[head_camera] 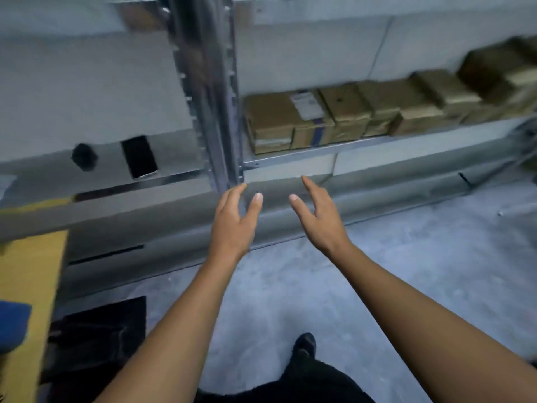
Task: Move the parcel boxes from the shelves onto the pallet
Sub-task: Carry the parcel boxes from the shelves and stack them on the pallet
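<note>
A row of several brown cardboard parcel boxes stands on a metal shelf (319, 151) at the upper right. The nearest parcel box (273, 120) is at the row's left end, and beside it is one with a white label (309, 112). More boxes (494, 74) trail off blurred to the far right. My left hand (234, 225) and my right hand (319, 219) are stretched out side by side below the shelf edge. Both have fingers apart and hold nothing. No pallet is in view.
A steel shelf upright (218, 97) rises just left of the boxes. On the left shelf lie a black phone-like slab (139, 157) and a small dark round object (84, 157). A yellow surface (26, 271) and dark cloth (96, 344) sit at lower left. Grey concrete floor (406, 271) lies below.
</note>
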